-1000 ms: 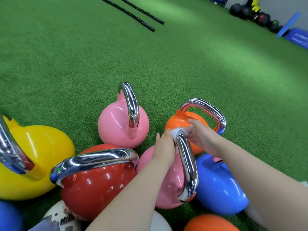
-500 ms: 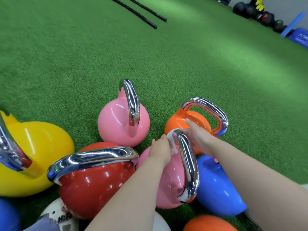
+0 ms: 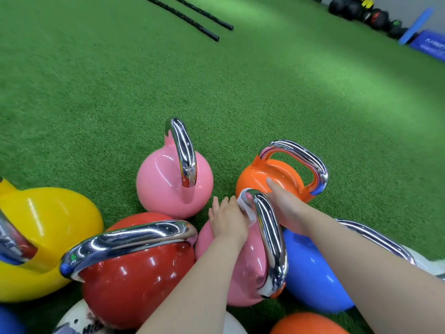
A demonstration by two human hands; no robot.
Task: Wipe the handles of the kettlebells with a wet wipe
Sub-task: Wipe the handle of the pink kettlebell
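Observation:
A white wet wipe (image 3: 242, 202) is folded over the far end of the chrome handle (image 3: 272, 242) of the near pink kettlebell (image 3: 243, 268). My left hand (image 3: 227, 220) holds the wipe against the handle's left side, fingers pointing away from me. On the handle's right side lies my right hand (image 3: 283, 207), partly hidden by the handle. One straight finger of it touches the orange kettlebell (image 3: 277, 173). Around these stand another pink kettlebell (image 3: 163, 186), a red one (image 3: 134, 283), a yellow one (image 3: 48, 225) and a blue one (image 3: 310, 273), all with chrome handles.
Everything sits on green artificial turf (image 3: 265, 92). Two black ropes (image 3: 192, 19) lie at the far top. Dark medicine balls (image 3: 361, 10) and blue pads (image 3: 431, 42) line the far right wall. A white ball (image 3: 79, 319) and an orange ball (image 3: 308, 324) lie near me.
The wipe has slid a little down the left side of the handle's far end with my left hand. My right hand's finger has stretched forward onto the orange kettlebell.

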